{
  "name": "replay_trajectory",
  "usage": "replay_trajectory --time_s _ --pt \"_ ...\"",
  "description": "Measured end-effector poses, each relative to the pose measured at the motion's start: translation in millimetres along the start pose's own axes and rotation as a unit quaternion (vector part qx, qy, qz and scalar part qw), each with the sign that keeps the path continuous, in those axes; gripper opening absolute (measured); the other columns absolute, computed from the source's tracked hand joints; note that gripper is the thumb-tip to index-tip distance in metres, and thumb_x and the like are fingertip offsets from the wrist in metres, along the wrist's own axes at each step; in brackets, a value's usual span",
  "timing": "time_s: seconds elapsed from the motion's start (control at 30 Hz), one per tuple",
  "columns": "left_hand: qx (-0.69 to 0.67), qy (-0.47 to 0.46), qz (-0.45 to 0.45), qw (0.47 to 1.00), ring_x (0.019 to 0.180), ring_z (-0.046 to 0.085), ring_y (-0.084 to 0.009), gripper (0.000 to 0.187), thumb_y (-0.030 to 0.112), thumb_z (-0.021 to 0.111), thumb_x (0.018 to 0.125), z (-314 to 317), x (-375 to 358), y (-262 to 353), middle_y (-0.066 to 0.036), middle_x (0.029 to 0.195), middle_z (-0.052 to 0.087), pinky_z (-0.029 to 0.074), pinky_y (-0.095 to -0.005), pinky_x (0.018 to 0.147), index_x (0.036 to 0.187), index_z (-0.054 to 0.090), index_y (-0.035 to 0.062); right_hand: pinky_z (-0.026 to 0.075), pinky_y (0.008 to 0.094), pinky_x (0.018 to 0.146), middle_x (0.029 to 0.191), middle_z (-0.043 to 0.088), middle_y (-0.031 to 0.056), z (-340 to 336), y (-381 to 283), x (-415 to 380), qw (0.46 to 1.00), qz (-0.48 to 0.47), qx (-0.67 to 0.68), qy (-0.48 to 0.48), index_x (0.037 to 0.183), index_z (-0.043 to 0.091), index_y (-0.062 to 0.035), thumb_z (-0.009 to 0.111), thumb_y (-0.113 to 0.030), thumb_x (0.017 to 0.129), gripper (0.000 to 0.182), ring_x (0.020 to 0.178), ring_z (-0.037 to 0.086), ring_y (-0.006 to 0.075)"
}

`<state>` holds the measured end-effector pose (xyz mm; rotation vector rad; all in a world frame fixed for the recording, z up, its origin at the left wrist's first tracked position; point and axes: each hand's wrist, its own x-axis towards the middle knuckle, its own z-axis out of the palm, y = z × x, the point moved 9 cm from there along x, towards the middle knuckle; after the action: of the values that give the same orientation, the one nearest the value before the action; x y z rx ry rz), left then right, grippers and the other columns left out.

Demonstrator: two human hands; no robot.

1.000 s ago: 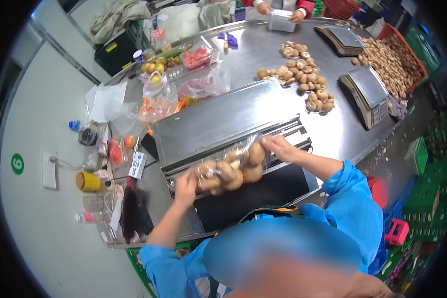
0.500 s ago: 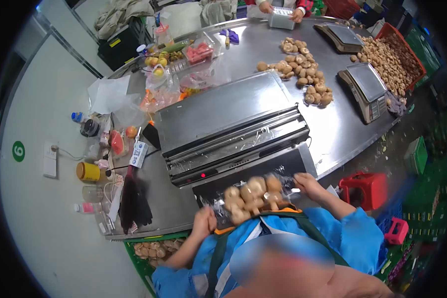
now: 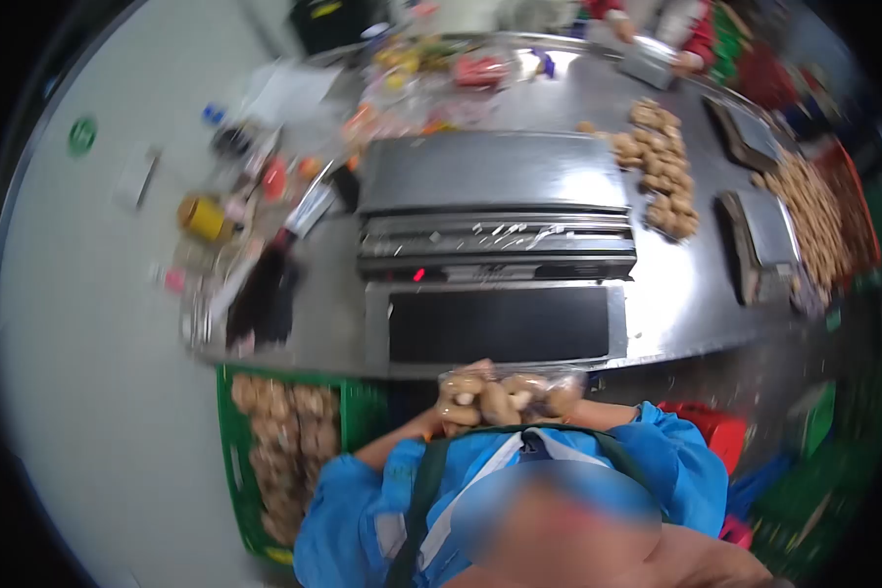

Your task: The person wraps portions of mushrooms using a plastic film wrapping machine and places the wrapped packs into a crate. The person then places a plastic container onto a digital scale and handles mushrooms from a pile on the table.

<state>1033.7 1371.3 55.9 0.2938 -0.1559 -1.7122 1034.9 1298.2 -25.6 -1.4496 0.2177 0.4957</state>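
A film-wrapped pack of mushrooms [image 3: 502, 402] is held close against my blue-sleeved body, just off the table's front edge. My left hand [image 3: 478, 369] is at the pack's left and far side, with some fingers showing over its top edge. At the pack's right end, my right hand [image 3: 580, 410] grips it, its fingers mostly hidden behind the mushrooms. Beyond the pack, the film wrapping machine [image 3: 495, 245] stands on the table, its black plate [image 3: 500, 325] bare and its red light on.
A green crate [image 3: 227, 461] of wrapped mushrooms stands at my left. Loose mushrooms [image 3: 661, 167] lie right of the machine, near two scales [image 3: 769, 235] and a tipped red basket [image 3: 843, 196]. Dark gloves [image 3: 265, 294] lie left. Across the table, a person's hands [image 3: 691, 61] hold a tray.
The mushroom pack has moved off the black plate toward my body, and my hands have closed in around it from the stretched film ends. My view has turned, showing more of the green crate.
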Motion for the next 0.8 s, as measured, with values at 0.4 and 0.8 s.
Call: replay_trajectory --time_s 0.4,0.8 --pt "0.165 0.208 0.493 0.829 0.107 0.05 -0.0209 0.041 0.02 0.046 0.091 -51.4 -80.7 8.4 -0.01 0.123 0.047 0.042 -0.032 0.091 0.128 0.037 0.0052 0.048 0.0335 0.081 0.1 0.062 0.0123 -8.3 -62.1 -6.7 0.99 -0.072 -0.118 -0.028 0.118 0.045 0.0025 0.081 -0.023 0.061 0.071 0.092 0.06 0.0204" --pt "0.014 0.668 0.691 0.276 0.089 0.058 -0.0173 0.041 0.026 0.064 0.081 -210.5 -553.5 -29.1 -0.008 0.103 0.058 0.049 -0.0293 0.074 0.115 0.05 0.0064 0.047 0.0307 0.08 0.102 0.061 0.0137 189.3 -75.7 121.2 0.962 -0.134 -0.212 -0.105 0.129 0.037 -0.0021 0.065 -0.012 0.08 0.057 0.089 0.06 0.0192"
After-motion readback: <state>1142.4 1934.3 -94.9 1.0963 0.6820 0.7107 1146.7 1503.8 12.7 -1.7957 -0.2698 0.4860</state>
